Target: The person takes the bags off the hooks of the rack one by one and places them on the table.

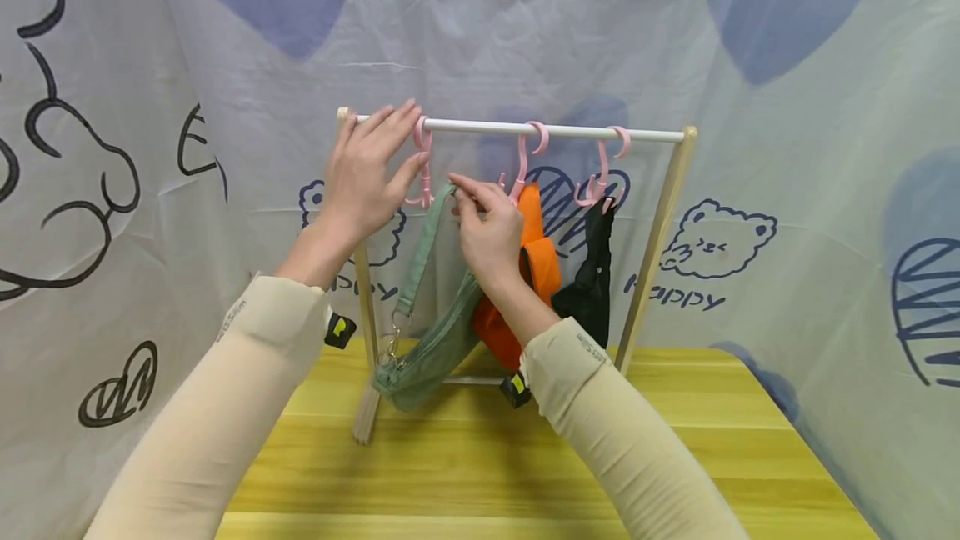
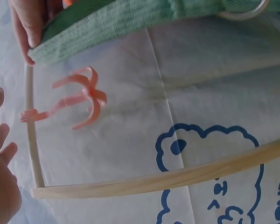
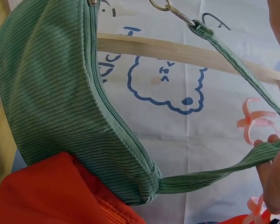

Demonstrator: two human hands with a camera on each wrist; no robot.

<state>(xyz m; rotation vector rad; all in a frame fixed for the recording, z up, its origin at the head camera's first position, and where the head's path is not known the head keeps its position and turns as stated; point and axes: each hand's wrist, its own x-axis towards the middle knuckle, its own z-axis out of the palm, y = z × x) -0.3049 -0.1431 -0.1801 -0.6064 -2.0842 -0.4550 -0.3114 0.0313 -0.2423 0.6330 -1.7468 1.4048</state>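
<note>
My right hand (image 1: pixel 491 232) pinches the top of the strap of a green corduroy shoulder bag (image 3: pixel 51 84). The bag hangs from that strap (image 1: pixel 424 252), its zipper and metal clasp showing. Just left of the pinched strap, a pink multi-pronged hook (image 2: pixel 86 95) dangles from the white rail (image 1: pixel 480 127) with bare prongs. My left hand (image 1: pixel 371 169) is up at the rail's left end beside this hook, its fingers fairly straight and holding nothing. Behind my right hand, an orange bag (image 1: pixel 542 265) hangs from the middle pink hook (image 1: pixel 522 158).
A black bag (image 1: pixel 597 273) hangs from the right pink hook (image 1: pixel 602 161). Wooden side posts (image 1: pixel 656 248) carry the rail above a yellow wood-grain table (image 1: pixel 675 440). A printed cloth (image 1: pixel 465 15) hangs close behind the rack.
</note>
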